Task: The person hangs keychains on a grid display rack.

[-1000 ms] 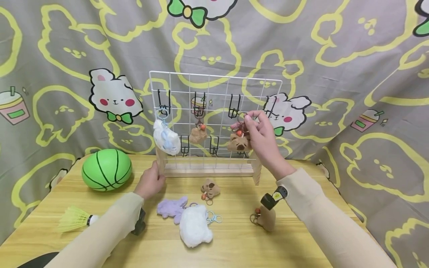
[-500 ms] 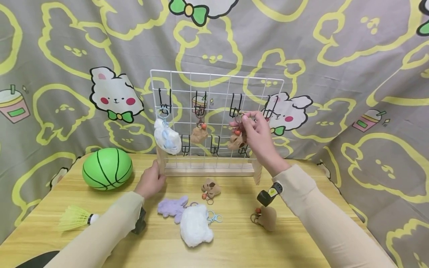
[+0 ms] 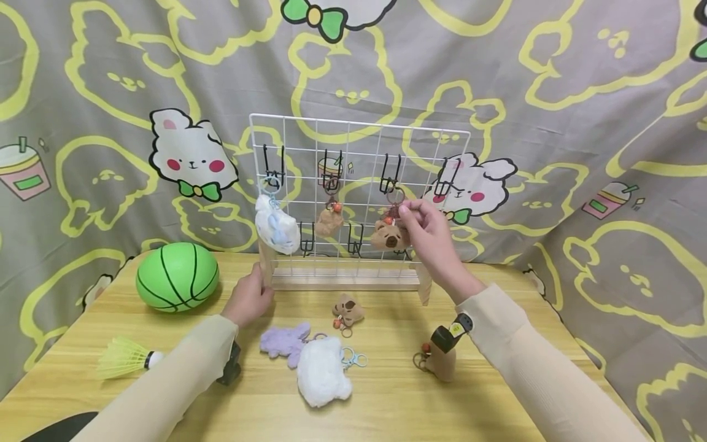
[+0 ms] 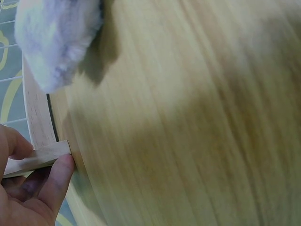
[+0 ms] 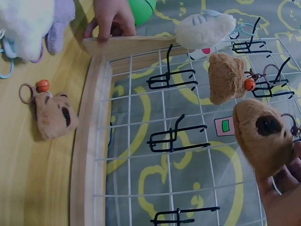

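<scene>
My left hand (image 3: 250,299) grips the left wooden foot (image 4: 47,155) of a white wire grid rack (image 3: 353,127), thumb on one side and fingers on the other. With the fingertips of my right hand (image 3: 433,236) I pinch a brown plush keychain (image 3: 390,236) near its clasp. Its metal ring (image 3: 395,196) is at a black hook (image 3: 390,175) in the upper row. Another brown plush keychain (image 3: 329,221) hangs from the hook to its left. At the rack's left end hangs a white-and-blue plush keychain (image 3: 277,228).
On the table lie a small brown plush keychain (image 3: 348,309), a purple one (image 3: 284,341), a white one (image 3: 323,371) and another brown one (image 3: 442,363). A green ball (image 3: 178,276) and a yellow shuttlecock (image 3: 124,358) are at left. A patterned curtain (image 3: 353,55) hangs behind.
My right hand has slid down from the ring to the clasp, and the ring now shows uncovered below the hook. The plush has turned its face forward. My left hand stays put.
</scene>
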`<state>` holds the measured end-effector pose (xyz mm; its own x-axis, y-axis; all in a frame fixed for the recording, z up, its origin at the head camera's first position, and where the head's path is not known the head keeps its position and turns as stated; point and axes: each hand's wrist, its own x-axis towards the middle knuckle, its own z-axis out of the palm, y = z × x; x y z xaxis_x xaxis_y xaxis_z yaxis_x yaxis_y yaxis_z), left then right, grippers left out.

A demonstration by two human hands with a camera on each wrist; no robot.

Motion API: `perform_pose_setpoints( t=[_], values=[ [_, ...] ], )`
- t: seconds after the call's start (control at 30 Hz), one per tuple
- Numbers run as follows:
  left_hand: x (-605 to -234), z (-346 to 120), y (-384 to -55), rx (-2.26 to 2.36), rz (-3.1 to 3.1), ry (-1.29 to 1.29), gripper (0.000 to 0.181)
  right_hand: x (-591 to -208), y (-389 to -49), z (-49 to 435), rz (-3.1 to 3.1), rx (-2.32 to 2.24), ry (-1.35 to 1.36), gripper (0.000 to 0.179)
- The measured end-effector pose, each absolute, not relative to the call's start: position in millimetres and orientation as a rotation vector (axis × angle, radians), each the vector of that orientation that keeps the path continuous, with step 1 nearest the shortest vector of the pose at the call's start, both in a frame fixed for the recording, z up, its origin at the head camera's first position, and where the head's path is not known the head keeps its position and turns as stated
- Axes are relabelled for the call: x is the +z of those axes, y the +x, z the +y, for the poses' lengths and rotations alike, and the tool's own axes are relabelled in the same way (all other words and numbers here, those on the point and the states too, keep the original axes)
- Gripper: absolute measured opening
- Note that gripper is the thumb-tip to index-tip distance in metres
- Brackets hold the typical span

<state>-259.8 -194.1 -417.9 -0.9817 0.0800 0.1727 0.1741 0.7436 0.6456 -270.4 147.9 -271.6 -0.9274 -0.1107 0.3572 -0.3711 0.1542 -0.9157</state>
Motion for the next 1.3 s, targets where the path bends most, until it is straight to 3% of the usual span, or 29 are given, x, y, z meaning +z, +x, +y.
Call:
perform_pose_setpoints(
  t=[0.47,1.13,1.3],
  values=[
    [-418.7,-194.0,-260.2,-1.051,-2.806,-0.198,0.048,-298.6,-259.5,164.6,-2.339,1.779,0.514,0.038],
    [-418.5,-193.4,-260.0,-1.028,-2.812,-0.184,0.045,-377.5,-251.0,139.6,-2.666,1.568,0.794,0.025],
    [-417.8,-192.5,-259.2,-1.043,-2.809,-0.182,0.048,-400.5,-241.5,131.9,-2.81,1.449,0.972,0.023]
  ],
)
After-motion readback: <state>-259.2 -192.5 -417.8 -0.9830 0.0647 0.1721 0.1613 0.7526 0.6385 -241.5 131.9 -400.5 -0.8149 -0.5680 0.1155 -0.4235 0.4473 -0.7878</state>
